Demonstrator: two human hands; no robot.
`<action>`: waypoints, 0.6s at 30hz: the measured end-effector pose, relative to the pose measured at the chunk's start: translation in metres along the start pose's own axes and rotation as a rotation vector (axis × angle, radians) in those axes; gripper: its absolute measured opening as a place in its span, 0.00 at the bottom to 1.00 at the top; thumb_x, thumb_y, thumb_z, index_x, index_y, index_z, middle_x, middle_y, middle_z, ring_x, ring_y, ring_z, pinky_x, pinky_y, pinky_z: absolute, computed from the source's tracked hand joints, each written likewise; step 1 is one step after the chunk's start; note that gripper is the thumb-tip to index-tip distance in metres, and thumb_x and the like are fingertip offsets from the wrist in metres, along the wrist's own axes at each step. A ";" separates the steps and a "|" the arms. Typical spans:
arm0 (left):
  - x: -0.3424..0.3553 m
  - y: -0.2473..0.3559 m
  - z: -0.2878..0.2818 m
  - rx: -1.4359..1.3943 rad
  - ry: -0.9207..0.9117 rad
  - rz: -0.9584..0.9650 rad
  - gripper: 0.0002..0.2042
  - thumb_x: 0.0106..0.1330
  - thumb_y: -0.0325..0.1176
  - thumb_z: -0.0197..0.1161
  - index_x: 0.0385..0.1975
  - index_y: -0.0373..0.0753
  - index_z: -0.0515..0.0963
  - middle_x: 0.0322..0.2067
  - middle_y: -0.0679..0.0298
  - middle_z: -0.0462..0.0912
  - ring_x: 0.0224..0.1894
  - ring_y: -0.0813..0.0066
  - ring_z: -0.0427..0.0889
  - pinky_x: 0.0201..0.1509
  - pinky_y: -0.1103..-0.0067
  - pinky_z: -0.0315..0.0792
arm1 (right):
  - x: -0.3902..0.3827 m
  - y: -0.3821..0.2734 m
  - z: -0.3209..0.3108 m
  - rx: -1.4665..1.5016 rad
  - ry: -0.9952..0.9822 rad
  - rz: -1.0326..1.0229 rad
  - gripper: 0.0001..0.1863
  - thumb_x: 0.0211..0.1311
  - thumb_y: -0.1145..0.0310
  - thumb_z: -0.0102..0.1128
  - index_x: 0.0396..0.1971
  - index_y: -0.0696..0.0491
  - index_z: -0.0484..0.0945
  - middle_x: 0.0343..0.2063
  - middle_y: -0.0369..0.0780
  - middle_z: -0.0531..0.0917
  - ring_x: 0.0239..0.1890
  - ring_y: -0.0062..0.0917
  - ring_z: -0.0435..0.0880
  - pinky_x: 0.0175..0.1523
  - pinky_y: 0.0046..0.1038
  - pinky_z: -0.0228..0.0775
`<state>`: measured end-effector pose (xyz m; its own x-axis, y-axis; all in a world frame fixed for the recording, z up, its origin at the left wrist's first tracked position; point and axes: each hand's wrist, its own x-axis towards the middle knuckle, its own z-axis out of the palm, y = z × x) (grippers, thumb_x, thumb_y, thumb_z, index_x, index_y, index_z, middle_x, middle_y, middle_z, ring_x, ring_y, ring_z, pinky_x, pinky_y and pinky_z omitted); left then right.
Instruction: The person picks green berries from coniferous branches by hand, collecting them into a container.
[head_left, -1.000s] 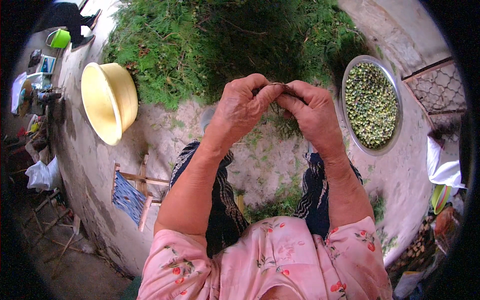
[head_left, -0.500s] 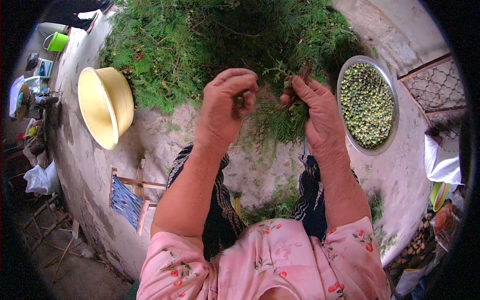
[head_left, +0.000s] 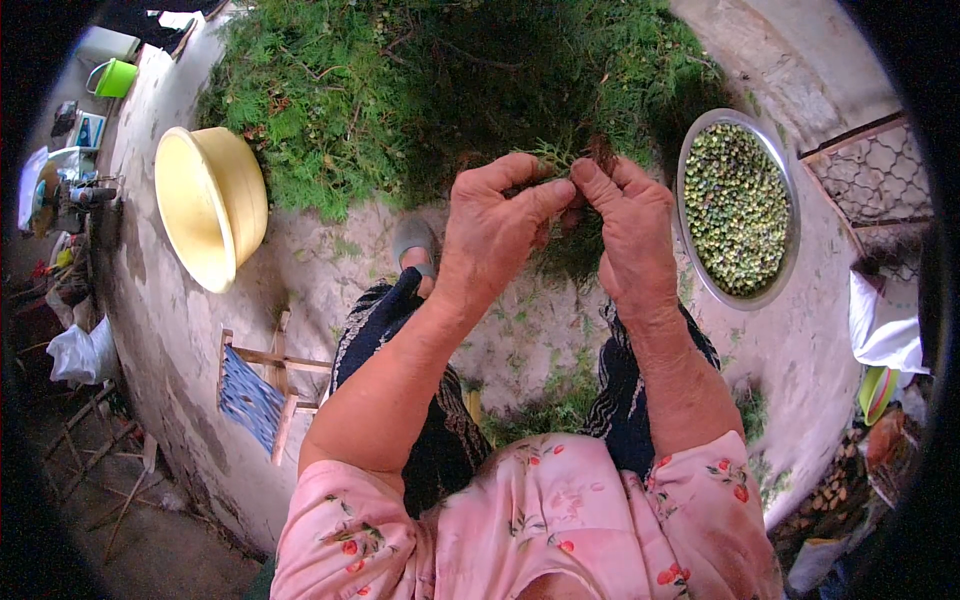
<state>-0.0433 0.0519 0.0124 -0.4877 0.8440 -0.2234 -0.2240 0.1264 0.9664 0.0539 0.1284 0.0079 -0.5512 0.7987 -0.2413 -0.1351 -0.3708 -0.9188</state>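
Note:
My left hand [head_left: 500, 215] and my right hand [head_left: 630, 215] meet above the ground, both closed on a green evergreen sprig [head_left: 550, 155] with some brown bits, their thumbs almost touching. Part of the sprig hangs below my fingers, and what exactly lies between the fingertips is hidden. Just beyond my hands lies a large heap of cut evergreen branches [head_left: 330, 110]. To my right is an oval metal basin [head_left: 735, 210] full of small green round cones or seeds. To my left stands a yellow plastic tub [head_left: 205, 205], its inside showing no contents.
A small folding stool [head_left: 260, 390] lies left of my legs. A green bucket [head_left: 115, 78], a white bag [head_left: 75, 350] and clutter line the left edge. At the right are metal grating [head_left: 870, 170], a white sack [head_left: 880, 315] and piled odds and ends.
My hands drew apart half a second ago and are together again now, my left hand having moved rightward onto the sprig. A shoe now shows left of my hands.

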 end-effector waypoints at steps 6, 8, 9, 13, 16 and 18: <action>0.005 0.007 -0.010 -0.502 0.062 -0.186 0.05 0.50 0.24 0.55 0.26 0.34 0.74 0.22 0.64 0.76 0.17 0.82 0.70 0.14 0.87 0.59 | 0.012 -0.009 -0.010 0.204 0.032 0.073 0.10 0.55 0.64 0.55 0.23 0.56 0.73 0.21 0.35 0.77 0.23 0.21 0.75 0.32 0.24 0.68; 0.006 0.005 -0.013 -0.512 0.048 -0.181 0.06 0.48 0.23 0.54 0.27 0.35 0.73 0.22 0.64 0.75 0.17 0.81 0.70 0.14 0.87 0.59 | 0.013 -0.011 -0.013 0.236 0.020 0.055 0.11 0.56 0.63 0.54 0.23 0.55 0.73 0.21 0.36 0.77 0.23 0.23 0.76 0.33 0.25 0.69; 0.008 0.002 -0.014 -0.502 0.060 -0.188 0.05 0.49 0.24 0.55 0.27 0.35 0.73 0.21 0.66 0.74 0.17 0.82 0.68 0.14 0.87 0.59 | 0.013 -0.011 -0.014 0.236 0.031 0.047 0.11 0.56 0.62 0.53 0.23 0.55 0.73 0.21 0.36 0.77 0.23 0.23 0.76 0.33 0.25 0.70; 0.004 -0.001 -0.010 -0.103 -0.001 -0.188 0.05 0.53 0.30 0.58 0.28 0.37 0.74 0.21 0.71 0.73 0.17 0.87 0.67 0.15 0.89 0.58 | 0.012 -0.010 -0.011 0.304 0.001 0.080 0.14 0.57 0.59 0.51 0.25 0.56 0.75 0.23 0.38 0.79 0.25 0.23 0.77 0.35 0.25 0.70; 0.001 -0.003 -0.005 -0.228 -0.053 -0.202 0.07 0.56 0.35 0.59 0.28 0.38 0.75 0.18 0.74 0.71 0.16 0.90 0.65 0.14 0.90 0.56 | 0.010 -0.012 -0.007 0.296 -0.004 0.056 0.15 0.57 0.58 0.50 0.27 0.57 0.75 0.24 0.39 0.80 0.27 0.22 0.78 0.37 0.24 0.70; 0.004 -0.003 -0.007 -0.235 -0.036 -0.226 0.08 0.57 0.37 0.59 0.28 0.39 0.75 0.16 0.75 0.69 0.14 0.90 0.63 0.13 0.90 0.54 | 0.010 -0.011 -0.007 0.262 -0.026 0.027 0.15 0.57 0.58 0.51 0.27 0.56 0.76 0.25 0.38 0.80 0.28 0.21 0.78 0.39 0.23 0.69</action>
<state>-0.0501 0.0514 0.0076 -0.3744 0.8268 -0.4199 -0.5134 0.1923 0.8363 0.0557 0.1440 0.0132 -0.5778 0.7759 -0.2533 -0.3271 -0.5045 -0.7990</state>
